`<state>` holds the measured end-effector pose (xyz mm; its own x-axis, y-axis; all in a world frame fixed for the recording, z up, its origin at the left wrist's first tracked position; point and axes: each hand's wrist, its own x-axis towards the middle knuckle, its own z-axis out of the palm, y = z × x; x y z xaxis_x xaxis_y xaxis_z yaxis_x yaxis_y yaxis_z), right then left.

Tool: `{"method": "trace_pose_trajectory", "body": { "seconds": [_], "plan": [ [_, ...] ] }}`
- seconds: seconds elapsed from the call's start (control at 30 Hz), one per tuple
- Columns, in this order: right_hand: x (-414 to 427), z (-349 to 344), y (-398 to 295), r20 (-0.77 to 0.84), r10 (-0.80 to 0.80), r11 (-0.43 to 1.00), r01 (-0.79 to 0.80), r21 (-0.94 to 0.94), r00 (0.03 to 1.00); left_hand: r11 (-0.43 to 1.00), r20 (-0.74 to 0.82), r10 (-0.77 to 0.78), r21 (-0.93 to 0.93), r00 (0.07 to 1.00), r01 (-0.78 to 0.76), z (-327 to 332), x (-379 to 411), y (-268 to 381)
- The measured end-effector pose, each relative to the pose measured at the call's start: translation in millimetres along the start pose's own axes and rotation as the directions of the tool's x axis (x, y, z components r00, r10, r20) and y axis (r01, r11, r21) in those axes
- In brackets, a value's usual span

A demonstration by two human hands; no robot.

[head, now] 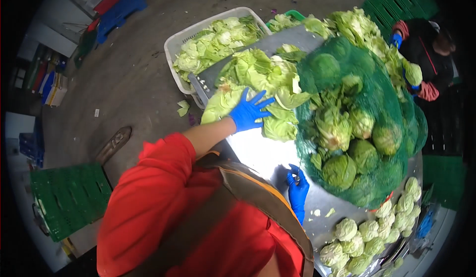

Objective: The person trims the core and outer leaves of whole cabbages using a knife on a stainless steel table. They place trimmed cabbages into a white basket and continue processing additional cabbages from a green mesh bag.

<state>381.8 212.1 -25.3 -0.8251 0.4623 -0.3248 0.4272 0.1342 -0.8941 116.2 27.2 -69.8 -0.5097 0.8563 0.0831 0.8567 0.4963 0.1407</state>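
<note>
My left hand (250,109), in a blue glove, lies spread with fingers apart on a pile of loose cabbage leaves (256,69) on the metal table (267,148). Lower right of it, my right hand (297,187), also gloved in blue, is curled around a small tool, probably a knife (296,178), mostly hidden by the fingers. Beyond the right hand lies an opened green mesh sack (390,87) of cabbages, several heads such as one green cabbage (339,172) showing in its mouth. Trimmed pale cabbages (346,229) sit grouped at the table's lower right.
A white plastic basket (173,41) full of leaves stands against the table's far left edge, a green basket (295,14) beside it. Across the table a co-worker (420,50) in blue gloves holds a cabbage (412,73). Green crates (70,202) stand at the lower left.
</note>
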Motion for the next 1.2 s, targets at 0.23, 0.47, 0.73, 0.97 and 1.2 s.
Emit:
{"method": "trace_pose_trajectory", "body": {
  "seconds": [0.23,0.47,0.73,0.97,1.2],
  "plan": [
    [24,87,-16,0.072,0.235,0.918,-0.246,0.309,0.969,0.939,0.023,-0.285,0.209,0.958,0.274,-19,17,-204],
    [86,124,-7,-0.222,0.299,0.947,-0.26,0.189,0.928,0.814,0.197,-0.569,0.268,0.798,0.515,5,16,-392],
    [97,133,-28,-0.302,0.435,0.899,-0.39,0.2,0.848,0.63,0.417,-0.729,0.098,0.543,0.77,78,56,-441],
    [124,145,-62,-0.277,0.562,0.823,-0.562,0.086,0.78,0.645,0.583,-0.762,0.65,0.282,0.401,217,43,-518],
    [101,160,-45,-0.381,0.529,0.844,-0.515,0.149,0.758,0.663,0.625,-0.737,0.599,0.255,0.45,212,55,-526]
  ]
}}
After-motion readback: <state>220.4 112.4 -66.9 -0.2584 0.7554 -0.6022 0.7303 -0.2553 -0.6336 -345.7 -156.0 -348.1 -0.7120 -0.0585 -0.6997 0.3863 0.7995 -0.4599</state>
